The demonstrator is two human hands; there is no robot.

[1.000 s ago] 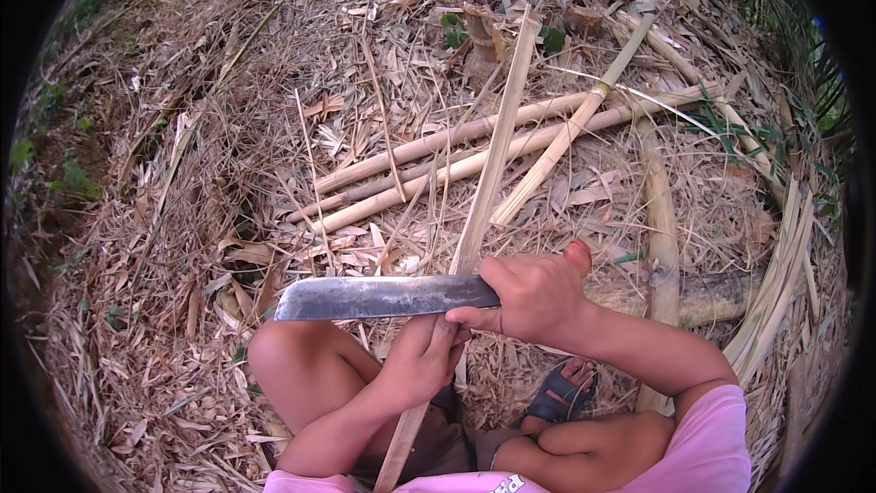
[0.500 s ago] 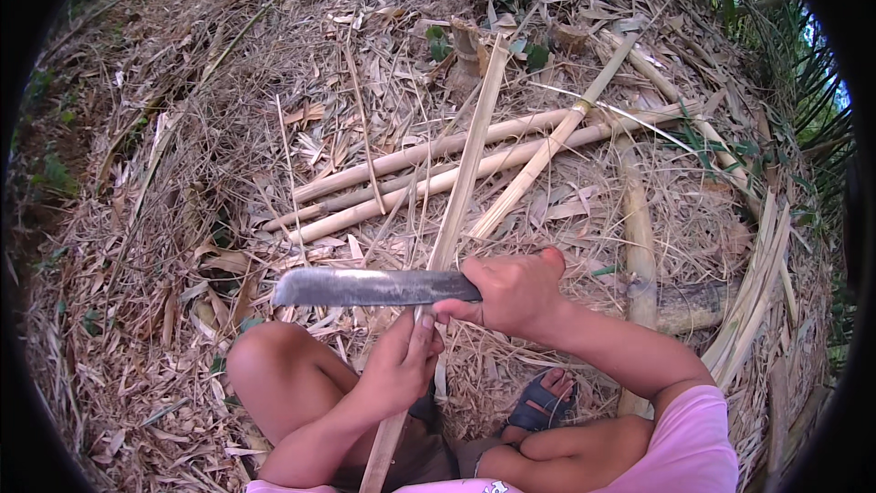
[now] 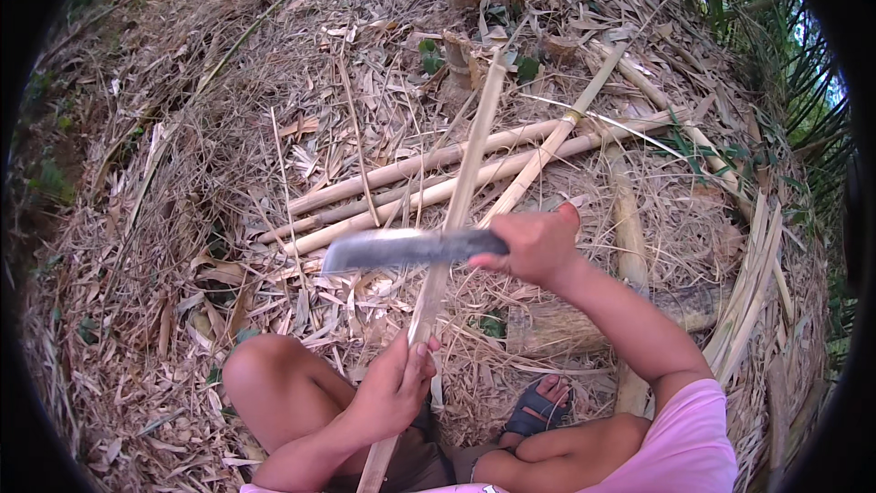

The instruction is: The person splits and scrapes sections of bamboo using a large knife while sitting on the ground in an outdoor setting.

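Observation:
My left hand [image 3: 399,380] is closed around a long, flat bamboo strip [image 3: 475,148], which slants from my lap up and away to the far side. In my right hand [image 3: 534,246] is the handle of a machete [image 3: 401,248]. Its broad blade points left and crosses the strip a little beyond my left hand; the blade is smeared by motion. Whether the edge touches the strip, I cannot tell. The machete's handle is mostly hidden in my right fist.
Several bamboo poles [image 3: 415,167] lie on leaf litter ahead, with a split bamboo piece [image 3: 547,144] across them. A thick bamboo log [image 3: 584,324] is right of centre. Thin strips [image 3: 753,283] are heaped at the right. Cut stumps [image 3: 456,59] stand farther off. My sandalled foot [image 3: 538,406] is near.
My right hand has slid the machete away from me along the strip and a little to the right, away from my left hand. The left hand keeps its hold, slightly lower.

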